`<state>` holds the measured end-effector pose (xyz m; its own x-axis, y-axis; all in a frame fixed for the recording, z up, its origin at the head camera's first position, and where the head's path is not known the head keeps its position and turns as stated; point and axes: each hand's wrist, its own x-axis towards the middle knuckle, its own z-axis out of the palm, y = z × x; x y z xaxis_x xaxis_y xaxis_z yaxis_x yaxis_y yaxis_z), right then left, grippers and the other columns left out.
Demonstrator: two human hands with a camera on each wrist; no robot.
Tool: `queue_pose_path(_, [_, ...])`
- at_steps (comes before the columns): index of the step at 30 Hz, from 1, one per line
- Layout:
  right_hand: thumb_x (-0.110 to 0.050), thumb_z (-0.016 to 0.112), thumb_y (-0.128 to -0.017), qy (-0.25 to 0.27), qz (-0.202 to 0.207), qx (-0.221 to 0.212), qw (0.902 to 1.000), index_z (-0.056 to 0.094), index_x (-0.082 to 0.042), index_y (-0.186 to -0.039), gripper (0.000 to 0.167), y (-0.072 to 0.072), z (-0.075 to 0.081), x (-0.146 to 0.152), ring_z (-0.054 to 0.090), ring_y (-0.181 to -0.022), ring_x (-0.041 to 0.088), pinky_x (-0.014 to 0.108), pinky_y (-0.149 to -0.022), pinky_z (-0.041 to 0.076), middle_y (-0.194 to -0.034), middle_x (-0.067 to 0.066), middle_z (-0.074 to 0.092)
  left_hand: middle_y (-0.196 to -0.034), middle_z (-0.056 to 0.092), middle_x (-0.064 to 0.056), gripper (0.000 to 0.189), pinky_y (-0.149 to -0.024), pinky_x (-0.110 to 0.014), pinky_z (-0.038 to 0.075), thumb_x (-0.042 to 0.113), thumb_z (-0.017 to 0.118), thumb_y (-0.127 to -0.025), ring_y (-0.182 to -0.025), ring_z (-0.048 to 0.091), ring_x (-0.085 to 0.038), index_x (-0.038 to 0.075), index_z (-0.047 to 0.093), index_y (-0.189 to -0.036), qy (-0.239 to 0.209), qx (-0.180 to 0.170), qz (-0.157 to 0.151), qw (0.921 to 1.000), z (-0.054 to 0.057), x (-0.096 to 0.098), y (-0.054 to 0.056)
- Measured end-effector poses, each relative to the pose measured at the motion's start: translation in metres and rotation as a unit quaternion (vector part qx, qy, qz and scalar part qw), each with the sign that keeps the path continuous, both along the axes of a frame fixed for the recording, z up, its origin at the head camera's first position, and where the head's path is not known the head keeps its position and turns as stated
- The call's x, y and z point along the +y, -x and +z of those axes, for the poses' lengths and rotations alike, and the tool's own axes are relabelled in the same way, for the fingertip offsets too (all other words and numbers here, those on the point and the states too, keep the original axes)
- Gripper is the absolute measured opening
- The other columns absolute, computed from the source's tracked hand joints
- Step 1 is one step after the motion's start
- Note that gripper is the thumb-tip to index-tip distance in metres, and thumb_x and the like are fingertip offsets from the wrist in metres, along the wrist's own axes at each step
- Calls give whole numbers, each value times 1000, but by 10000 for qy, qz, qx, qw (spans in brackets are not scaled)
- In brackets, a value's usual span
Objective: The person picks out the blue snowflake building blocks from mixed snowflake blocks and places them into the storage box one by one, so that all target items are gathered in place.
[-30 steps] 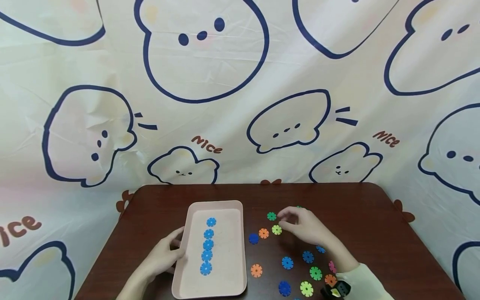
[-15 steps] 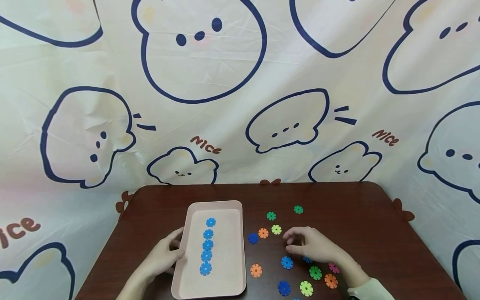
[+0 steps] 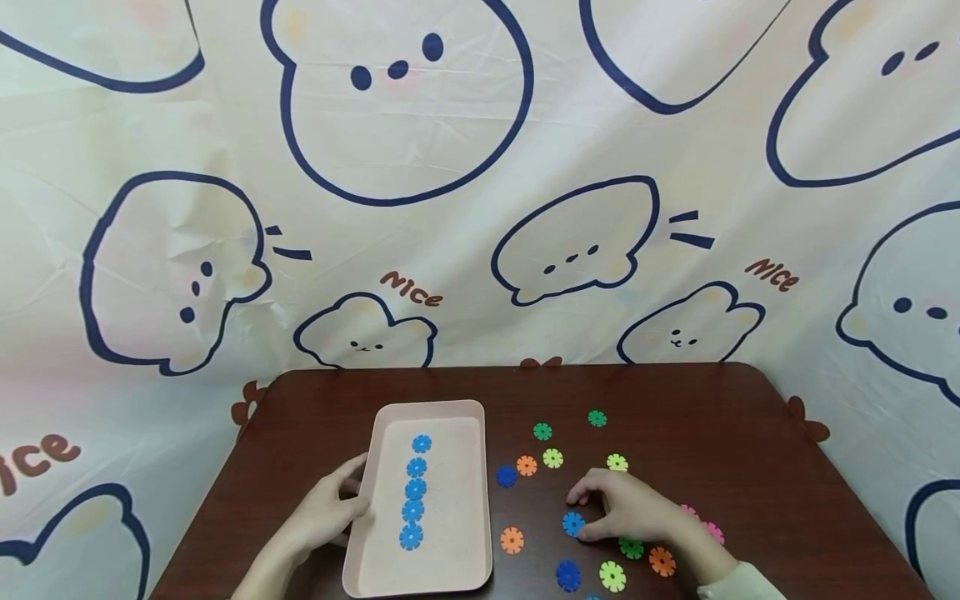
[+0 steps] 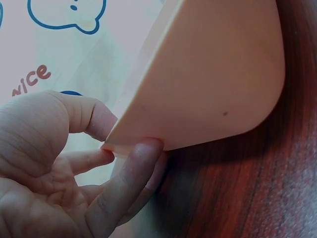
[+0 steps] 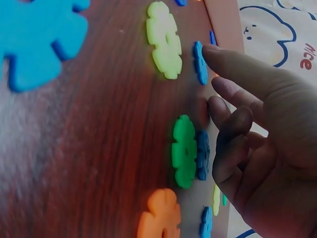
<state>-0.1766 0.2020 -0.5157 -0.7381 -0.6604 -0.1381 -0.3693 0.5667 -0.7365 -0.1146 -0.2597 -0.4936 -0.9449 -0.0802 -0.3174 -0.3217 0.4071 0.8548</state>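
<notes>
1. The left hand [image 3: 330, 506] is gripping the left rim of the beige rectangular tray [image 3: 461, 492]; in the left wrist view, its digits are pinching the tray's edge from both sides.
2. The tray is resting on the dark brown wooden table [image 3: 765, 467], and five light-blue flower-shaped discs [image 3: 412, 510] are lying in it, forming a nearly straight column that is running from near its far end towards the person.
3. The right hand [image 3: 633, 510] is reaching over the single blue disc [image 3: 572, 523] to the right of the tray. Its thumb and forefinger are standing apart, the other fingers are bending loosely, and the hand is not pinching anything. The thumb tip is sitting at the disc's edge; whether it is touching cannot be told.
4. The blue disc is lying flat on the table, well apart from the tray.
5. Close to the tray's right side, a dark-blue disc [image 3: 506, 476] and an orange disc [image 3: 512, 540] are lying on the wood.
6. A green disc [image 3: 631, 548] is showing partly from under the right hand, while two pink discs [image 3: 714, 532] are peeking out beside the wrist.
7. Behind the table, a pale cloth [image 3: 450, 242] is hanging, bearing navy cartoon outlines and brown "Nice" lettering.
</notes>
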Motion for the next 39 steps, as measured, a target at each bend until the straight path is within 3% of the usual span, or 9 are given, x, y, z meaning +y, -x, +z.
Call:
queue_pose_path(8, [-35, 87, -84, -296, -76, 74, 9995, 73, -32, -99, 21, -2, 1, -8, 55, -88, 9, 28, -75, 50, -100, -13, 60, -109, 58, -20, 71, -56, -49, 61, 1, 62, -90, -78, 70, -28, 3, 39, -158, -67, 19, -27, 10000, -2, -1, 0])
queue_pose_path(16, [-33, 86, -85, -380, -49, 32, 9993, 70, -29, -99, 22, -3, 3, -12, 55, -85, 9, 28, -72, 49, -99, -12, 59, -109, 57, -20, 72, -56, -49, 61, 1, 62, -90, -78, 70, -28, 2, 39, -157, -92, 35, -44, 9999, -1, -1, 0])
queue_pose_path(21, [-29, 86, -85, -233, -65, -113, 9996, 65, -25, -98, 25, -4, 2, -11, 54, -76, 8, 27, -64, 47, -89, -8, 60, -109, 58, -20, 72, -55, -49, 61, 0, 62, -89, -78, 71, -28, 2, 39, -157, -89, 40, -30, 9999, -1, -1, 0])
queue_pose_path(26, [-25, 80, -91, -9, -77, -278, 9996, 64, -23, -99, 18, -5, -1, -9, 50, -63, 6, 23, -59, 45, -83, -8, 62, -108, 58, -20, 72, -55, -49, 61, 1, 62, -89, -77, 70, -28, 2, 40, -157, -54, 46, -23, 10000, -1, 0, 0])
queue_pose_path(32, [-20, 71, -99, 264, -30, -373, 9990, 66, -23, -100, 5, -6, 0, -8, 47, -59, 4, 22, -57, 45, -85, -8, 65, -108, 57, -20, 72, -55, -49, 61, 1, 62, -89, -77, 70, -28, 1, 39, -157, -80, 41, -18, 10000, 0, 0, 0])
queue_pose_path(39, [-23, 70, -100, 350, -110, -250, 9990, 73, -25, -100, 4, -9, 9, -16, 49, -58, 5, 25, -55, 48, -90, -9, 69, -108, 57, -20, 72, -55, -49, 61, 1, 62, -88, -78, 70, -27, 2, 40, -157, -53, 66, -32, 10000, 0, 0, -1])
